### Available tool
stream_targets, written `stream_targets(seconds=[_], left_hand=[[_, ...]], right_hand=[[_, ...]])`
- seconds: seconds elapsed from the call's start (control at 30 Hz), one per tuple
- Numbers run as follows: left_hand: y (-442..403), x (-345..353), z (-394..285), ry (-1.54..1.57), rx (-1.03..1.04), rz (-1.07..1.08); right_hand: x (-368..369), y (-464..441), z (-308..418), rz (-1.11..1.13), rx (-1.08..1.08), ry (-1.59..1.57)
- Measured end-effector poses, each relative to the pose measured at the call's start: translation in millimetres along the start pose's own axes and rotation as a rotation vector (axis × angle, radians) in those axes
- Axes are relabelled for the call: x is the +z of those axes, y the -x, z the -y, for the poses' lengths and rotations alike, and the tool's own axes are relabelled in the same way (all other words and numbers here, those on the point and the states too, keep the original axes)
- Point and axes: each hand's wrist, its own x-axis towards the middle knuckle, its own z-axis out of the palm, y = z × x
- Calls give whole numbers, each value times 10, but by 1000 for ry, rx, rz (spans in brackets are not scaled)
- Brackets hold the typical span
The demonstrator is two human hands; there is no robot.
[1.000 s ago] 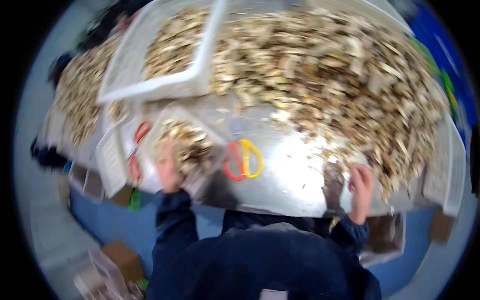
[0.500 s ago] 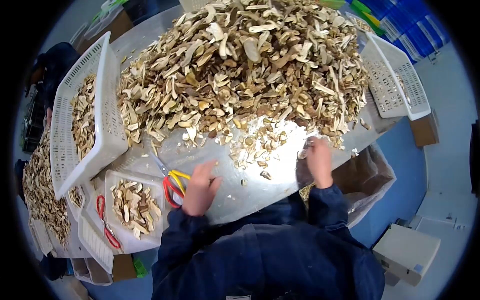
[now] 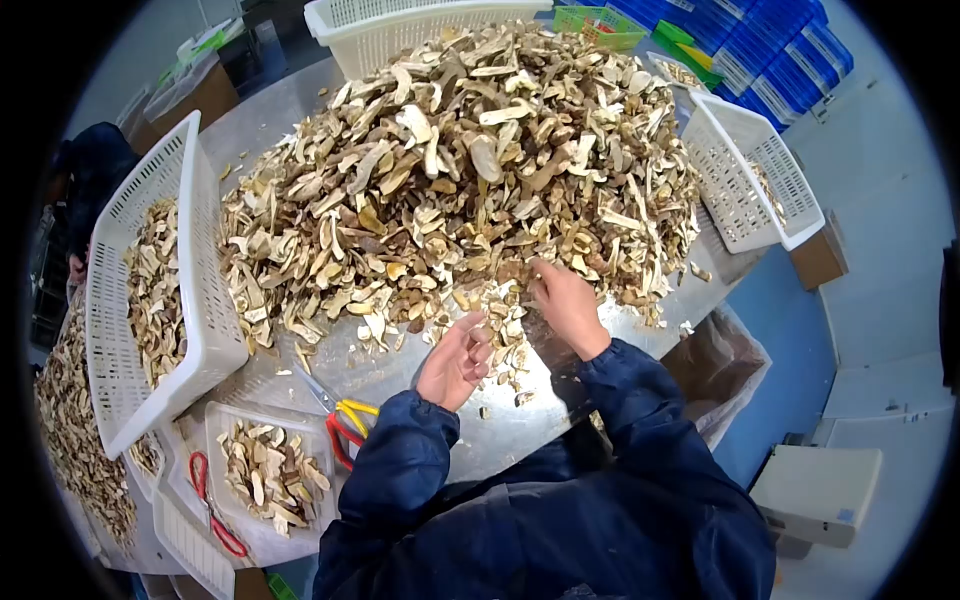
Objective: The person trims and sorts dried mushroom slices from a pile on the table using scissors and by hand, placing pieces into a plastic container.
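A large heap of dried, sliced pieces (image 3: 480, 170) covers much of the metal table. My right hand (image 3: 568, 305) is at the heap's near edge, its fingertips bent down among the pieces; what they grip, if anything, is hidden. Left of it, my left hand (image 3: 457, 362) is palm up with curled fingers apart, and nothing shows in it. Small loose pieces (image 3: 510, 360) lie between and below the hands. Scissors with red and yellow handles (image 3: 347, 420) rest left of my left hand. A shallow white tray (image 3: 213, 440) holds more slices, beside red-handled scissors (image 3: 212, 505).
A large white basket (image 3: 215, 300) of slices stands at the left, with another white basket (image 3: 735, 190) at the right and one behind the heap (image 3: 350, 45). A lined box (image 3: 715, 370) is below the table's right edge. Another person (image 3: 95, 170) is at the far left.
My left hand has left the tray of slices and come to the near edge of the heap. My right hand has moved in from the right to the heap. The view has turned and steadied.
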Motion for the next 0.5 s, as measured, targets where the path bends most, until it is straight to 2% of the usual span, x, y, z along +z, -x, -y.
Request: stream_targets(seconds=[0.07,0.17,0.2,0.23,0.27,0.3,0.33,0.37,0.4,0.43,0.5], left_hand=[[19,27,-32,-43,-6,-35],[1,0,-59,-96,-24,-65],[-12,48,-46,-117,-28,-106],[-31,64,-37,-138,-30,-147],[-43,-11,-6,-156,30,-16],[-44,9,12,-165,27,-21],[-55,66,36,-177,24,-25],[-51,92,51,-189,21,-28],[-51,63,64,-195,18,53],[-39,48,79,-126,-13,25],[-26,92,28,-184,-33,24]], right_hand=[[78,-4,2,-8,0,93],[92,89,22,-39,13,-48],[80,116,4,-81,-111,-109],[77,165,8,43,53,-487],[60,251,29,173,229,-860],[23,333,96,301,418,-1232],[-51,382,229,452,470,-1586],[-26,461,295,526,538,-1815],[-13,509,377,596,591,-1935],[8,557,450,668,643,-2056],[103,646,518,838,688,-2247]])
